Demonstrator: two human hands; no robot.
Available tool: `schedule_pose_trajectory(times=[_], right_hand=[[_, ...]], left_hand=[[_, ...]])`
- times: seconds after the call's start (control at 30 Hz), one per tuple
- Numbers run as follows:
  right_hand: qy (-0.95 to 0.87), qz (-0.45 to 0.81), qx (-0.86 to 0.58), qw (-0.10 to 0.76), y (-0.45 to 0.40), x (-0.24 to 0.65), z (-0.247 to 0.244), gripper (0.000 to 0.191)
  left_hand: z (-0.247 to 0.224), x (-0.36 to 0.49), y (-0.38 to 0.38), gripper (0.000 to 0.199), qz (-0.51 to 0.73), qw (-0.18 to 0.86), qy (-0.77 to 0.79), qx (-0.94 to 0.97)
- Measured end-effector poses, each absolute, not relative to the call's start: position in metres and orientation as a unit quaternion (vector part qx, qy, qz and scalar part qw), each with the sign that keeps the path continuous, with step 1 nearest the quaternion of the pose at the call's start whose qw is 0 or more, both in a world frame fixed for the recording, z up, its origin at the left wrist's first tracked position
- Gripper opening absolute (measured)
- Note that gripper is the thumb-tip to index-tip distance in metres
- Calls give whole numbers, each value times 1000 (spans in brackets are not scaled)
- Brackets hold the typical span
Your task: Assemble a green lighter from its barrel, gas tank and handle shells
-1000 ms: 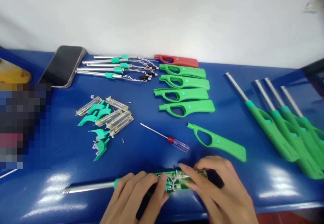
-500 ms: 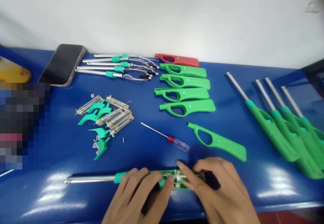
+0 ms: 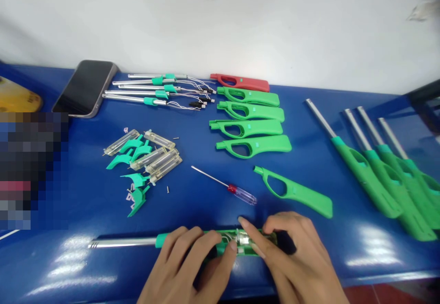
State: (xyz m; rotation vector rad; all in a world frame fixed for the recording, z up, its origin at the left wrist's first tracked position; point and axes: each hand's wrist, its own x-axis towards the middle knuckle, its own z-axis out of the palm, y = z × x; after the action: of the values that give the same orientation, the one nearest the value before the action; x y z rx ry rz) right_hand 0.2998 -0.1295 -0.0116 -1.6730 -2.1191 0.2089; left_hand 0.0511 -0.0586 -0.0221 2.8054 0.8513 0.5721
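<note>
An open green lighter body (image 3: 225, 250) with a metal tube (image 3: 123, 243) pointing left lies near the table's front edge. My left hand (image 3: 190, 262) grips its middle, thumb on the inner parts. On its right part, my right hand (image 3: 295, 253) holds the body, with the index finger near a clear tank (image 3: 244, 239) inside. The fingers hide much of the body. Just beyond the hands lie a screwdriver (image 3: 223, 185) and a green handle shell (image 3: 295, 193).
Several metal tubes with wires (image 3: 151, 101), a phone (image 3: 85, 88), teal triggers (image 3: 120, 160) and clear tanks (image 3: 165, 168) lie at the left. Green shells (image 3: 271, 143) and a red one (image 3: 254, 84) lie centre back. Several assembled lighters (image 3: 367, 180) are at the right.
Both hands keep their hold with only tiny finger shifts. The clear tank and white wire inside the body show slightly more. The view has shifted a little.
</note>
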Motion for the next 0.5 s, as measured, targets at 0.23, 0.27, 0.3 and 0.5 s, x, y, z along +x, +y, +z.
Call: schedule_pose_trajectory(times=[0.23, 0.27, 0.3, 0.5], right_hand=[[-770, 77, -603, 192, -130, 300, -6, 44], [-761, 77, -610, 207, -131, 301, -5, 45], [-747, 73, -621, 226, -132, 302, -4, 46], [-670, -32, -694, 263, -133, 330, -3, 38]], left_hand=[[-23, 50, -58, 47, 192, 79, 279, 938], [-23, 50, -58, 48, 192, 80, 280, 937], [-23, 50, -59, 48, 193, 81, 282, 936], [-25, 54, -62, 49, 211, 93, 298, 926]])
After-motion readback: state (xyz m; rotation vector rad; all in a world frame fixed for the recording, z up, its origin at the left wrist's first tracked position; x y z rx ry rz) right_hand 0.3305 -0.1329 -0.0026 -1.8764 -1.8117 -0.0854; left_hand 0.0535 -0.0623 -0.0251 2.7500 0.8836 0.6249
